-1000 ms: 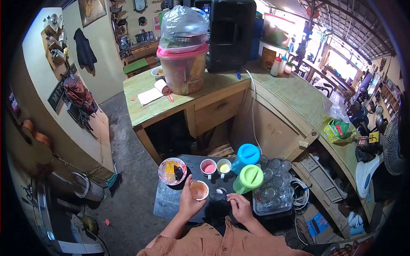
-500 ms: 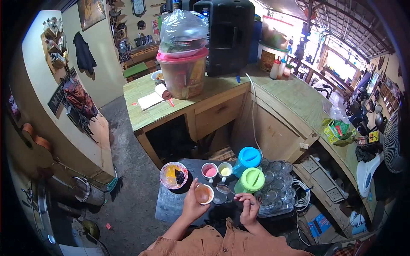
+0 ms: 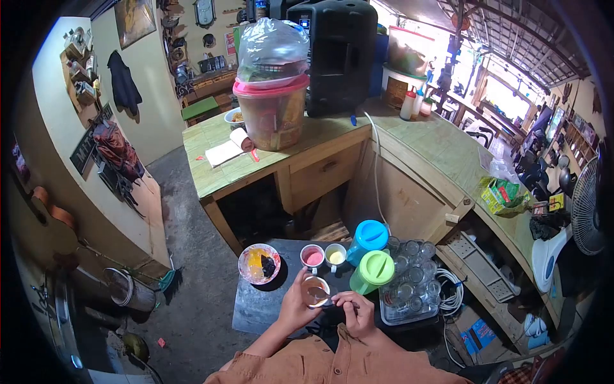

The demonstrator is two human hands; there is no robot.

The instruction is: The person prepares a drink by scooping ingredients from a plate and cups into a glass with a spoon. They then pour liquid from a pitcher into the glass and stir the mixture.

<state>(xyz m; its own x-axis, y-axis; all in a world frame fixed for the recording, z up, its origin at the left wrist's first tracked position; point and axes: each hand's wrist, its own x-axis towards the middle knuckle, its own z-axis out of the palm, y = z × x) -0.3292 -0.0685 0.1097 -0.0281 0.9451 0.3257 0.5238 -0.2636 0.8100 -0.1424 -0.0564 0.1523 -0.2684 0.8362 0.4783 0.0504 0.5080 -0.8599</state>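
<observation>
"What has the left hand (image 3: 296,307) got there?"

"A small cup (image 3: 315,292) with something brownish in it. The fingers are curled around its side, with the mouth of the cup facing up toward the wearer."

"And the right hand (image 3: 358,313)?"

"Thumb and forefinger are pinching the handle of a spoon (image 3: 329,296), and the other fingers look folded in toward the palm. The spoon's end is inside the cup — how deep, I can't tell from where I stand."

"Is the cup sitting on the dark table (image 3: 251,315)?"

"It's over the near part of it, close to the person's shirt (image 3: 307,365). Whether the base touches, I can't tell; the left hand hides it."

"What's around it?"

"Just beyond are two more cups side by side: the pink-filled cup (image 3: 313,256) and, to its right, the yellow-filled cup (image 3: 336,255). A patterned bowl (image 3: 242,269) is off to the left, holding something yellow-orange and something black."

"And on the other side?"

"Two lidded pitchers, the green pitcher (image 3: 373,272) nearer and the blue pitcher (image 3: 368,242) behind it. Right of those — a crowd of clear glasses (image 3: 414,274) on a tray (image 3: 409,319)."
</observation>
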